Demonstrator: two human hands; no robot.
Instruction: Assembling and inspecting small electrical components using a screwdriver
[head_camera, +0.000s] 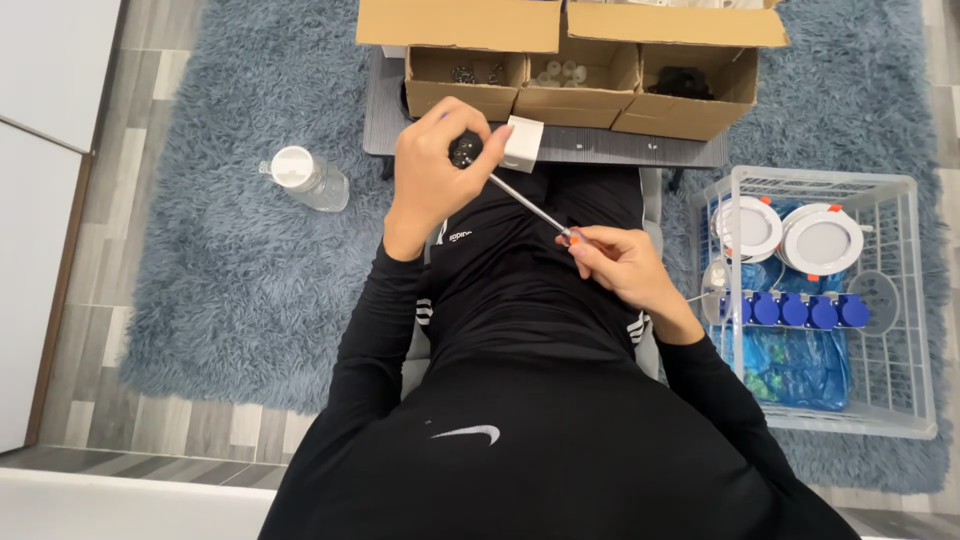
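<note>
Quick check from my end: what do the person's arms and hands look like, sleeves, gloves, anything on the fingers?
Both arms are in long black sleeves reaching the wrists, plain with no visible markings. The left hand and right hand are bare, with no gloves, watch or rings visible. The right hand's fingertips show orange-coloured nails.

Shaggy blue-grey rug on grey plank floor; white wall left.

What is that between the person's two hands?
In the head view, a thin metal screwdriver shaft runs from the left hand, gripping the handle, to the right hand pinching its tip.
</note>
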